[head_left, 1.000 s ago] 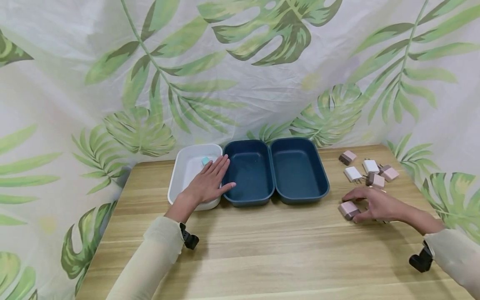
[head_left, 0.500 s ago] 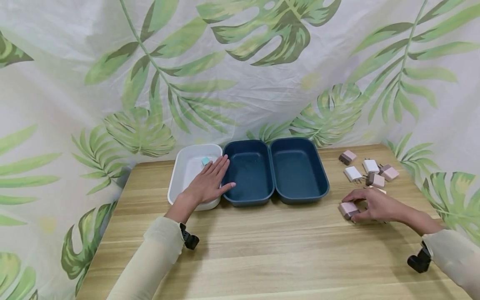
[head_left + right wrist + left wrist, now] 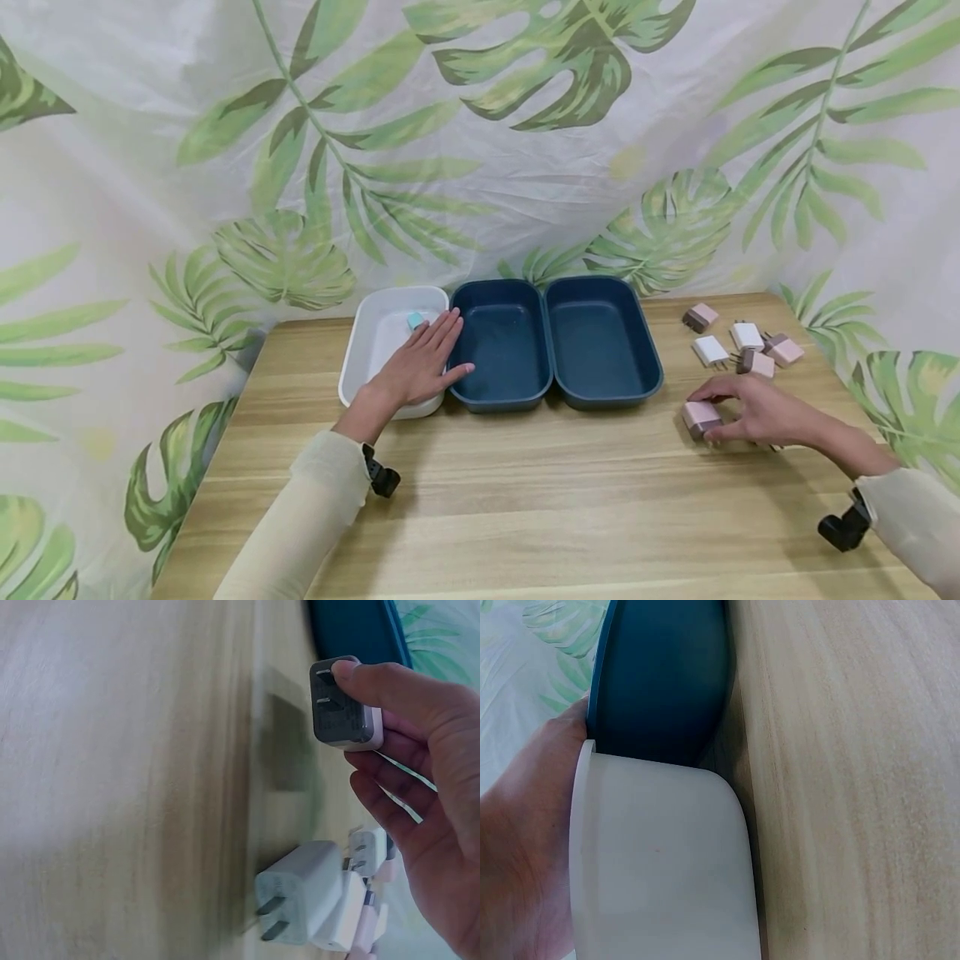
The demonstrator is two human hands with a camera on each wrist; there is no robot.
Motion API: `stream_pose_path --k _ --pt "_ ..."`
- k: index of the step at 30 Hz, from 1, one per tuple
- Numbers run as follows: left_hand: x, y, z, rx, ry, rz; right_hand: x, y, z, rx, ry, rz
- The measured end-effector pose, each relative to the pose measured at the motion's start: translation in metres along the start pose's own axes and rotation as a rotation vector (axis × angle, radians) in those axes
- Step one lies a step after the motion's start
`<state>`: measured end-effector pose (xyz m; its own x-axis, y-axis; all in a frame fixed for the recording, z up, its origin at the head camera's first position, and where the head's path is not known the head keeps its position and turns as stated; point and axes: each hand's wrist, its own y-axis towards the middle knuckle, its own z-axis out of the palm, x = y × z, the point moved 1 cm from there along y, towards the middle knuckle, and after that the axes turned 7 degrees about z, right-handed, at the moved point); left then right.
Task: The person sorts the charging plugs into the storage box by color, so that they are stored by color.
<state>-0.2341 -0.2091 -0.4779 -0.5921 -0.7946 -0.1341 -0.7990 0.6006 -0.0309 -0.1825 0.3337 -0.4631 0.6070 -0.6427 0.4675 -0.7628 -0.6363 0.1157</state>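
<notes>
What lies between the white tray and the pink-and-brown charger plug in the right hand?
The middle dark blue tray, the right dark blue tray, then bare wooden tabletop up to the charger plug, as the head view shows.

Head camera above, facing forward and down, wide across tabletop (image 3: pixel 525 500); left wrist close, rolled sideways, at white tray (image 3: pixel 660 855); right wrist close, likewise rolled, at charger (image 3: pixel 341 720); all three share tabletop, each wrist catching a blue tray (image 3: pixel 660 682) also in head's.

Tabletop work area, kind of room unclear, leaf-print cloth backdrop (image 3: pixel 525 192), wood-grain table (image 3: pixel 540 500)
</notes>
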Motion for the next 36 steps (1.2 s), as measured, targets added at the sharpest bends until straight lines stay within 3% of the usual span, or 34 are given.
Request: stream_pose_path --k 6,17,28,36 --pt "0.002 0.0 0.003 -0.007 -0.006 0.005 0.012 0.002 -0.01 -0.037 0.008 -0.046" --pt "-0.002 0.0 -0.002 0.008 0.0 -0.007 0.036 0.014 -0.024 -0.028 -0.018 -0.089" --pt "-0.003 -0.002 -0.006 0.006 0.005 -0.006 0.072 0.049 -0.028 -0.012 -0.019 -0.17" --pt "0.004 0.001 0.002 0.024 0.041 0.005 0.089 0.077 -0.022 0.028 0.049 -0.19"
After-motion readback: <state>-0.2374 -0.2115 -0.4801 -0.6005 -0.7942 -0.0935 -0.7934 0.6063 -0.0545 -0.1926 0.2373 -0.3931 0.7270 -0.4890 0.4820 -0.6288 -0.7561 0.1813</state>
